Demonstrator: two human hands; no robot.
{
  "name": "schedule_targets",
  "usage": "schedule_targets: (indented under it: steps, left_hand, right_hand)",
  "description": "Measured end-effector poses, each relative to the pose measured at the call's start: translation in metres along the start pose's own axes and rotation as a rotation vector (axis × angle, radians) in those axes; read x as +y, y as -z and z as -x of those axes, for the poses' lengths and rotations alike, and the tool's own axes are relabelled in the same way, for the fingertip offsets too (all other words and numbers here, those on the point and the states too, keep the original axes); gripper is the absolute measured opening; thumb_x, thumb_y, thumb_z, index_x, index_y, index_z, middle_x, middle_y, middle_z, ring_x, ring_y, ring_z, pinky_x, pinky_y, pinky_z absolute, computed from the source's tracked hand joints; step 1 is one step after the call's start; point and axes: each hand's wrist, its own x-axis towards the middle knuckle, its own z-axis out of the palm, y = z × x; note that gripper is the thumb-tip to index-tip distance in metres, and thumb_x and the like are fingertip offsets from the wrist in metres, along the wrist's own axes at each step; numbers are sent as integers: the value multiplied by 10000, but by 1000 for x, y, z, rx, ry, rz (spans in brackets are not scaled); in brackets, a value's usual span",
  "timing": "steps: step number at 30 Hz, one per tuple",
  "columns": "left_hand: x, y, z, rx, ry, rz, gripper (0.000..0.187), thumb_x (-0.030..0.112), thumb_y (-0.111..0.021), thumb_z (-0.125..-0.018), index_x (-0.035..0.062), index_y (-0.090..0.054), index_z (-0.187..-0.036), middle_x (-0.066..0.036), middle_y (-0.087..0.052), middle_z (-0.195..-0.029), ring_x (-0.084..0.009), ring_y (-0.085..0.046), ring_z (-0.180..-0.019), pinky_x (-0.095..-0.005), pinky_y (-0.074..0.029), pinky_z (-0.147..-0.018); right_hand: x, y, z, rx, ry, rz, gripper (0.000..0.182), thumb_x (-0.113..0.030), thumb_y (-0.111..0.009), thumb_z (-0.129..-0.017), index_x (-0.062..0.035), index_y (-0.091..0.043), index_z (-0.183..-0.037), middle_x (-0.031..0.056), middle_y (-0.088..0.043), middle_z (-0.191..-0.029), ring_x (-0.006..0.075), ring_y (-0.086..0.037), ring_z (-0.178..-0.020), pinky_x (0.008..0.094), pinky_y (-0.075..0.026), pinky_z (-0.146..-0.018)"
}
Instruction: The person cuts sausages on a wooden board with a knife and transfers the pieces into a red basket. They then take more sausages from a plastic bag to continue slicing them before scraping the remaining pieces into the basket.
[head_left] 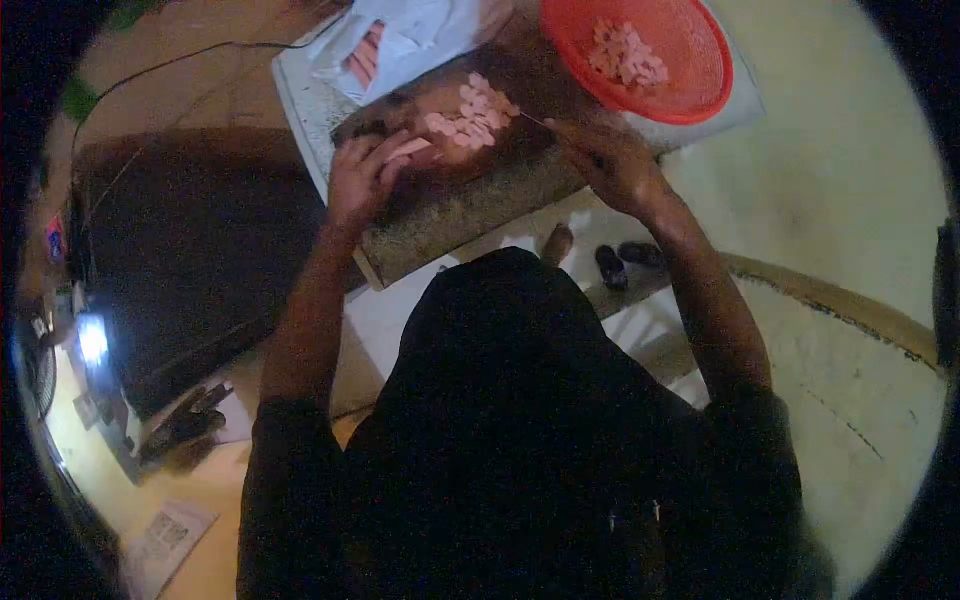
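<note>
My left hand [362,178] is closed around a pink sausage [408,150] on a dark cutting board [520,65]. Just right of it lies a loose pile of round sausage slices [474,116]. My right hand [612,168] grips a knife [534,120], its thin blade pointing left toward the pile; the handle is mostly hidden by the fingers. Beyond that hand, a red plastic basket [722,75] holds more slices. At the upper left of the board, an open white plastic bag [415,45] shows several whole sausages [366,55].
The board rests on a low table [305,110] with a worn front side. A dark flat surface [180,260] adjoins on the left, with a cable [180,55] above it. Dark sandals [625,262] lie on the floor below. A bright light [92,340] glows at far left.
</note>
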Motion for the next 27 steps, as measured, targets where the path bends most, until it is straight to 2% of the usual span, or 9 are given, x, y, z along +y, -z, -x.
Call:
schedule_targets:
  steps: [1, 2, 8, 11, 14, 17, 20, 24, 27]
  left_hand:
    - [-1, -1, 0, -10, 3, -10, 364, 209, -705, -858, 192, -673, -1221, -99, -628, -983, -306, -590, -948, -445, -458, -857]
    - [-8, -7, 3, 19, -24, -37, 378, 172, -713, -850, 191, -670, -1225, -98, -635, -981, -300, -592, -943, -446, -458, -858]
    - [-3, -3, -3, -62, -110, 20, 374, 124, -709, -846, 193, -682, -1213, -102, -642, -1003, -289, -591, -955, -420, -466, -841]
    - [-2, -2, -4, -127, -47, 4, 390, 113, -705, -850, 223, -680, -1223, -104, -651, -1015, -286, -594, -966, -411, -472, -837]
    - [12, 9, -8, -117, 66, 43, 372, 132, -695, -862, 222, -677, -1223, -94, -657, -1033, -299, -594, -973, -410, -470, -872]
    - [14, 11, -1, -6, -13, 84, 340, 190, -682, -876, 227, -680, -1214, -97, -659, -1053, -316, -587, -993, -429, -463, -901]
    - [11, 14, 7, -7, -9, 31, 296, 187, -665, -885, 219, -695, -1178, -91, -637, -1023, -305, -573, -984, -434, -456, -887]
    - [11, 17, 6, -94, 27, 82, 365, 133, -631, -878, 242, -662, -1224, -94, -615, -1059, -318, -567, -987, -443, -462, -873]
    - [4, 16, 4, -196, 38, 89, 400, 107, -589, -882, 253, -641, -1251, -101, -614, -1094, -324, -570, -1001, -452, -461, -891]
  right_hand:
    - [-4, -1, -1, 79, 82, 23, 419, -198, -581, -952, -194, -560, -1371, 175, -653, -1170, 384, -609, -1059, 472, -478, -947]
    - [-9, 1, 2, -80, -103, -22, 407, -183, -582, -948, -212, -575, -1355, 168, -649, -1159, 390, -614, -1036, 481, -477, -945]
    - [-15, -6, 11, -94, -217, -293, 440, -161, -584, -938, -228, -558, -1372, 162, -643, -1152, 365, -622, -1024, 452, -496, -923]
    - [-13, -10, 9, -147, -218, -268, 454, -160, -589, -931, -231, -552, -1377, 166, -630, -1116, 355, -614, -1014, 437, -504, -898]
    - [-22, -5, 5, -23, -66, -208, 451, -153, -596, -924, -229, -561, -1367, 173, -610, -1072, 361, -604, -994, 447, -498, -888]
    - [-43, 11, -6, -121, -91, -176, 454, -132, -597, -919, -211, -565, -1365, 184, -598, -1042, 369, -592, -981, 462, -490, -870]
    - [-51, -8, -6, -31, -13, -249, 501, -84, -553, -917, -183, -513, -1407, 216, -600, -1048, 410, -599, -931, 503, -478, -848]
    - [-69, -45, -9, -170, -30, -126, 609, -51, -531, -902, -192, -399, -1480, 268, -596, -1077, 458, -612, -954, 520, -498, -831]
    - [-83, -57, -23, -267, -117, -16, 709, -29, -541, -884, -249, -315, -1519, 294, -588, -1108, 470, -617, -993, 530, -516, -823]
